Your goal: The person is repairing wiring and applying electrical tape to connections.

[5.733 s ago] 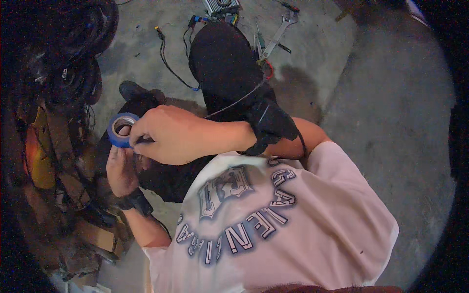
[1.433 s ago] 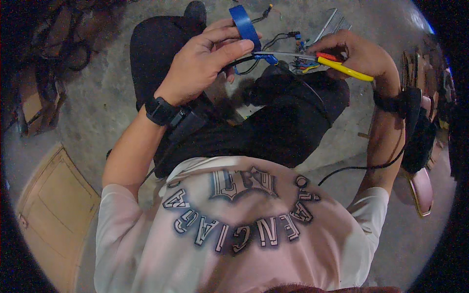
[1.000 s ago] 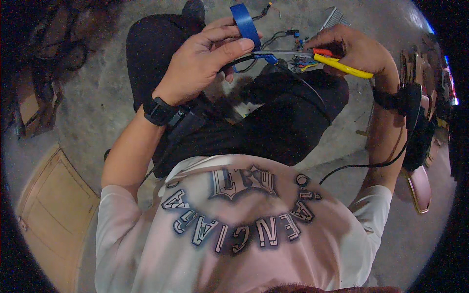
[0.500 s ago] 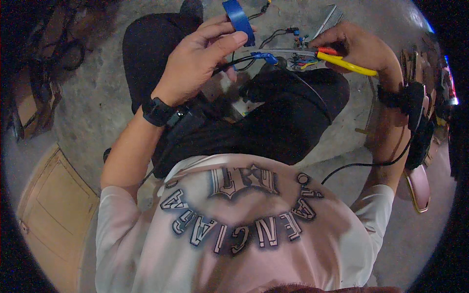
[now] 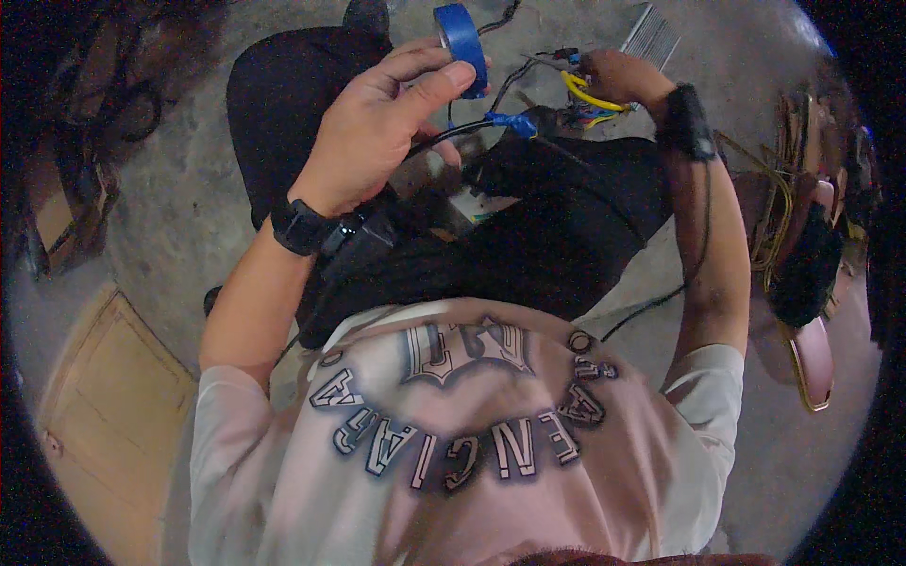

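Observation:
In my left hand (image 5: pixel 392 113) a roll of blue tape (image 5: pixel 462 52) is pinched between thumb and fingers. A black cable (image 5: pixel 448 135) also passes under that hand, and a joint wrapped in blue tape (image 5: pixel 514 124) sits just past the fingers. Farther right, my right hand (image 5: pixel 618 77) is low near the floor, its fingers curled at pliers with yellow handles (image 5: pixel 590 94). The slim grey jaws point left. My fingers partly hide the tool. Beside it lie several coloured wires (image 5: pixel 596 117) and a finned metal box (image 5: pixel 651 40).
My bent legs in black trousers (image 5: pixel 566 208) lie below the cables. A thin dark cable (image 5: pixel 595 174) crosses the right leg. At the right stand brown pieces and cords (image 5: pixel 793 160) and a pink object (image 5: pixel 812 363). A pale wooden panel (image 5: pixel 118 396) is at the left.
My right hand has moved left and away from me with the pliers, from beside the taped joint to the wires near the metal box. My left hand has barely shifted.

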Motion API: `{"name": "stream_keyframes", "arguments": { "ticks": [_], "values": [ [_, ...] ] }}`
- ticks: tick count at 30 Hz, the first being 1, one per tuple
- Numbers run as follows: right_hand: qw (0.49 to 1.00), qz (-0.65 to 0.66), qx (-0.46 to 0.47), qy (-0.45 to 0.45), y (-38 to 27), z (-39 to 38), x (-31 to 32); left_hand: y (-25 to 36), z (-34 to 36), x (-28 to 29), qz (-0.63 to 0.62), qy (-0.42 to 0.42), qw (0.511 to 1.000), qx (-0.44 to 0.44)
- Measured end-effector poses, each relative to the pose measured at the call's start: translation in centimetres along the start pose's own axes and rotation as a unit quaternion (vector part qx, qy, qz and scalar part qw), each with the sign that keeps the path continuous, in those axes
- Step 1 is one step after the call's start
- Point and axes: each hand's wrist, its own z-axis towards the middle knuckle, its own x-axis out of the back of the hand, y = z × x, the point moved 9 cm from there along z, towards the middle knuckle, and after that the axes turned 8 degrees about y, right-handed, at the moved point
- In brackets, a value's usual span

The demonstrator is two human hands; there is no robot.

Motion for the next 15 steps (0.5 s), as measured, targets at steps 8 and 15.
{"name": "stream_keyframes", "arguments": {
  "ticks": [8, 15],
  "values": [
    [0.996, -0.052, 0.030, 0.063, 0.5, 6.3, -9.5, 0.2, -2.4, -0.6, 0.023, -0.008, 0.999, 0.022],
    [0.974, 0.164, -0.028, 0.152, 3.2, 9.5, -17.0, 0.4, -4.3, -1.7, 0.048, -0.013, 0.999, 0.017]
  ]
}}
